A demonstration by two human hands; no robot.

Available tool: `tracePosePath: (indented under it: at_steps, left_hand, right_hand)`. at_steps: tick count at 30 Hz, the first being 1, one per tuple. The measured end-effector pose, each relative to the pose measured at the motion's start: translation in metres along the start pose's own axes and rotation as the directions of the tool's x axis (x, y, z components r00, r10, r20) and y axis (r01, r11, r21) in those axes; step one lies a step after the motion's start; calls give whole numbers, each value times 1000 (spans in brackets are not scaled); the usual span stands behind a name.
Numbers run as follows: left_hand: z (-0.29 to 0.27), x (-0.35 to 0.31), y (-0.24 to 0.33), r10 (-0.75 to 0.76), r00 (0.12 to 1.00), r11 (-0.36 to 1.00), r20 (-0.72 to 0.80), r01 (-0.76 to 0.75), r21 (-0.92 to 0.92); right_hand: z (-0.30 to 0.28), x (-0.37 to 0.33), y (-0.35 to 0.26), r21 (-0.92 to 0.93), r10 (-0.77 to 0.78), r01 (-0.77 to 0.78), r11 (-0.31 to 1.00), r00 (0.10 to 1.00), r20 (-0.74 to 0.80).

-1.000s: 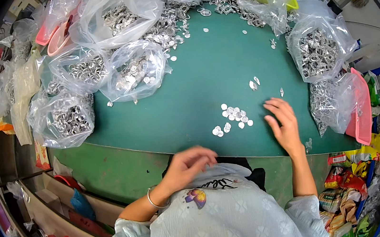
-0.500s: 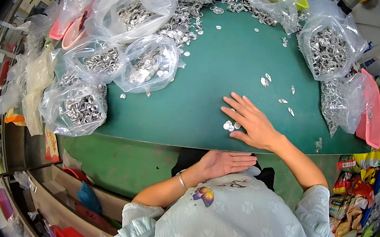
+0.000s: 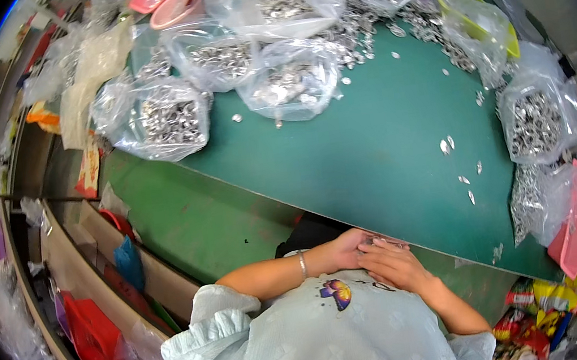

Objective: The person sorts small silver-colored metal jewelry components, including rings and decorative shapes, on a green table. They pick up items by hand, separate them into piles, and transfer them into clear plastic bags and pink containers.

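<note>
My left hand is cupped palm up just below the near edge of the green tabletop, a bracelet on its wrist. Across its palm lies my right hand, fingers stretched out and pointing left. Silvery glints of small discs show between the two hands, though most of what lies in the left palm is covered. The left fingers are hidden under the right hand. On the tabletop to the right are a few loose silver leaf-shaped pieces.
Clear bags of silver metal parts line the table's left and far sides. Another such bag stands at the right, above a pink tray. A yellow-green basket is at the far right. An open drawer lies lower left.
My right hand has come off the tabletop, down and toward me, onto my left palm. The small cluster of discs beside it has left the table. The view has shifted left.
</note>
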State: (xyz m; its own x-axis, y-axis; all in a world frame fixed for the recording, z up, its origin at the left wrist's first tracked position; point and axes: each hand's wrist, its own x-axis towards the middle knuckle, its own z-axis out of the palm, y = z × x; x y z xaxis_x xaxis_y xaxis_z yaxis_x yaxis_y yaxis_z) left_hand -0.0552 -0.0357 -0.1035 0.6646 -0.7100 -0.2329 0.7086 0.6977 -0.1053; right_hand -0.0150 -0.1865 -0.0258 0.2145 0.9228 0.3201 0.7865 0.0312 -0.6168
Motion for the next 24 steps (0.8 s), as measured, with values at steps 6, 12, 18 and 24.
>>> tracePosePath:
  at_steps: [6, 12, 18, 24]
  left_hand:
    - [0, -6, -2, -7, 942, 993, -336, 47, 112]
    - [36, -86, 14, 78, 948, 978, -308, -14, 206]
    - [76, -132, 52, 669, 706, 729, -232, -684, 18]
    - [84, -126, 75, 833, 553, 531, 26, -784, -322]
  right_hand:
    - [-13, 9, -1, 13, 78, -79, 997, 920, -385]
    - [-26, 17, 7, 145, 315, -280, 949, 811, -492]
    - [-26, 17, 14, 189, 381, -330, 925, 797, -469]
    - [-24, 18, 16, 296, 482, -383, 875, 749, -455]
